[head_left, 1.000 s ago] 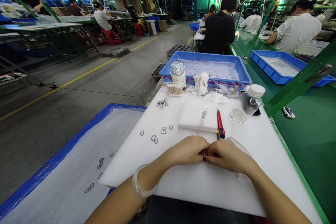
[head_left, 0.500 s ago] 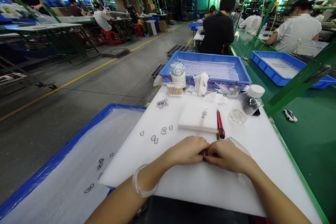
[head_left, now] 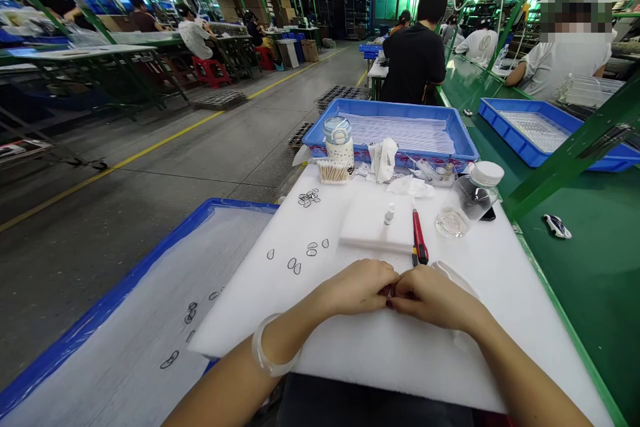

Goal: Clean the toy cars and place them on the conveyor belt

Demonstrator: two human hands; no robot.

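Observation:
My left hand [head_left: 360, 285] and my right hand [head_left: 434, 295] meet over the white foam board [head_left: 340, 347], fingers curled and closed against each other. Whatever lies between the fingertips, if anything, is hidden. Just beyond them is a red utility knife [head_left: 420, 237], beside a white foam block [head_left: 367, 230] that bears a small clear piece [head_left: 389, 214]. A white curved strip [head_left: 453, 275] lies behind my right hand, partly covered by it. To the left, several small dark-rimmed oval pieces [head_left: 312, 249] are spread on the board, with a pile of similar pieces [head_left: 309, 197] farther back.
Along the back stand a lidded cup [head_left: 339, 140], cotton swabs [head_left: 333, 172], crumpled tissue [head_left: 383, 159] and a clear jar [head_left: 467, 203]. Blue trays [head_left: 390, 107] sit behind and at left [head_left: 215, 201]. A green post [head_left: 565, 153] rises at right, near a toy car [head_left: 557, 227]. Co-workers sit farther off.
My hands have stayed in place, with no visible movement. On the green bench at right, the toy car has shifted slightly to the right and down.

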